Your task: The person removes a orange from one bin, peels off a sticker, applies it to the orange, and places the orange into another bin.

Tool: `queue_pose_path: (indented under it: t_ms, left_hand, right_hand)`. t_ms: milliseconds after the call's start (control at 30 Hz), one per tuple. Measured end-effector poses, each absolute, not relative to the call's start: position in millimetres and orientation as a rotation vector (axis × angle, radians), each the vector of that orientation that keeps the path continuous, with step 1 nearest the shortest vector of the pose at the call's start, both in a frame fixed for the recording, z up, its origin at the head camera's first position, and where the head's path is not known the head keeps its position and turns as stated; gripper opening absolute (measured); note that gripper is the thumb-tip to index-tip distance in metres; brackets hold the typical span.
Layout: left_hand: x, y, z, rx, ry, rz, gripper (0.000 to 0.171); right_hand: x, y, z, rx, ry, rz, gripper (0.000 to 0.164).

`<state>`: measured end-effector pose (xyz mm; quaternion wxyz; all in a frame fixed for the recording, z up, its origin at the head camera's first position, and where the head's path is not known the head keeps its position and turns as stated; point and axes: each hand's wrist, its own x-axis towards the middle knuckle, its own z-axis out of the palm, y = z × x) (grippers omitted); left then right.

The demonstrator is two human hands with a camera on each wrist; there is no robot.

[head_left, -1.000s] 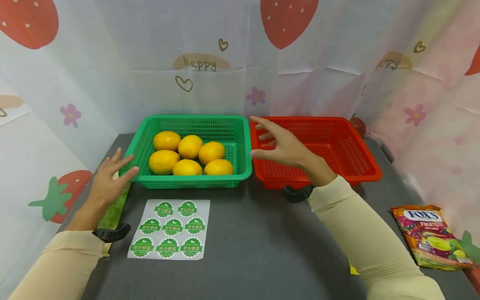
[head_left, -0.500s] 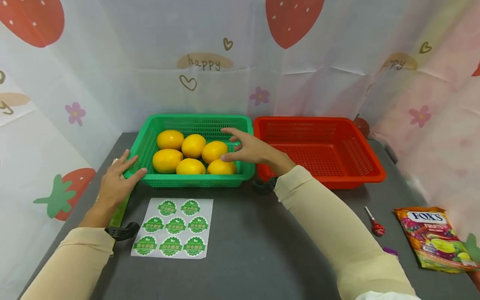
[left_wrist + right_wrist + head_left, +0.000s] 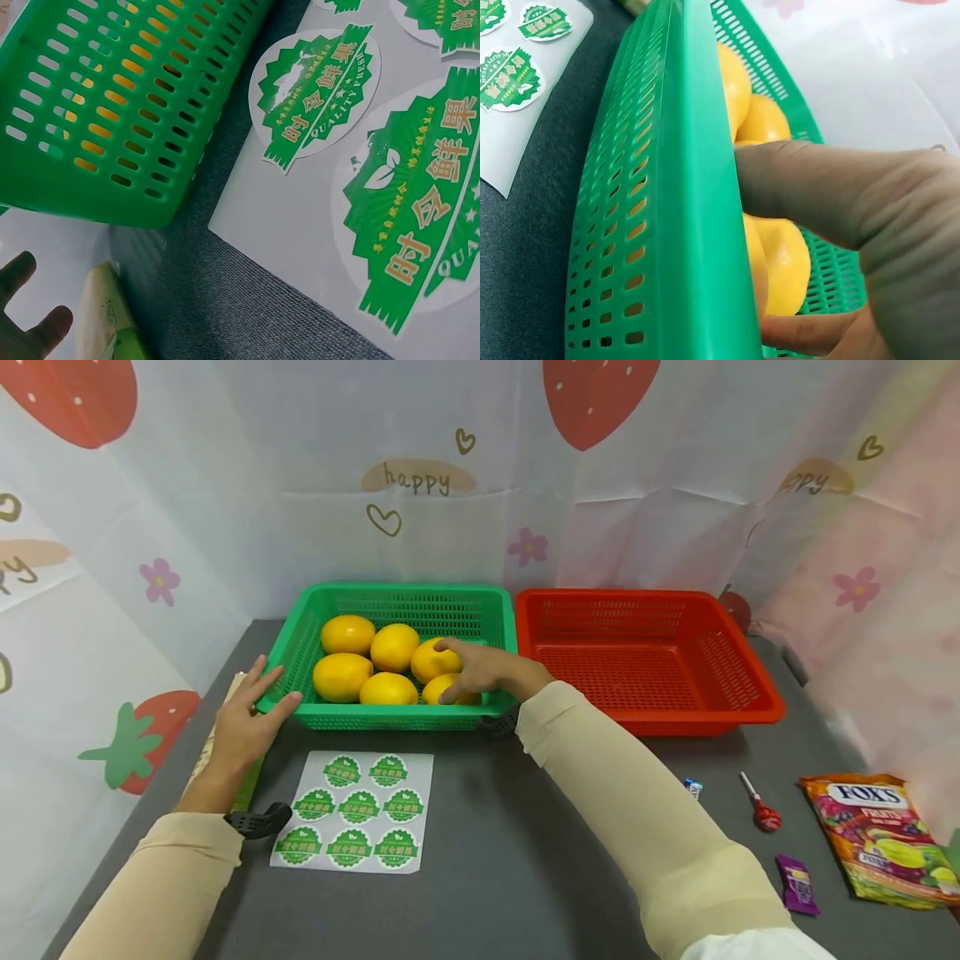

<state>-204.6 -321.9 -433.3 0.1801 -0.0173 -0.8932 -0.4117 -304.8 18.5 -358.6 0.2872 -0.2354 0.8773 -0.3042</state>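
In the head view, a green plastic basket (image 3: 405, 717) holds several yellow lemons (image 3: 342, 677). My right hand (image 3: 487, 670) reaches over its right side, thumb and forefinger apart above the front-right lemon (image 3: 433, 692). The right wrist view has the thumb (image 3: 802, 184) inside the near rim, with a lemon (image 3: 784, 266) between it and the fingers below; whether they press on it is hard to tell. My left hand (image 3: 243, 727) is at the basket's front-left corner with its fingers spread; its fingertips show at the lower edge of the left wrist view.
A red basket (image 3: 645, 722) stands right of the green one. A sheet of round green stickers (image 3: 356, 810) lies in front. A long green-and-cream packet (image 3: 112, 315) lies beside the left hand. At right are a lollipop (image 3: 765, 814), a purple-wrapped candy (image 3: 797, 885) and a FOX'S candy bag (image 3: 877, 839).
My right hand has moved left from over the red basket and down into the green basket. My left hand has come to the green basket's front-left corner. The lemons look unmoved.
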Motion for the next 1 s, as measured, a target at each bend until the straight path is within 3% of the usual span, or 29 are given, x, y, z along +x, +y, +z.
queue_pose_path:
  t_ms: [600, 1000]
  left_hand:
    - [-205.7, -312.8, -441.5, -0.026, -2.473, -1.199, 0.057]
    - [-206.6, -314.0, -442.9, 0.006, -2.424, -1.227, 0.054]
  right_hand:
    - [-300.9, 8.6, -377.0, -0.655, 2.539, -0.604, 0.080]
    - [-276.0, 42.6, -357.7, -0.699, 2.638, -1.265, 0.064]
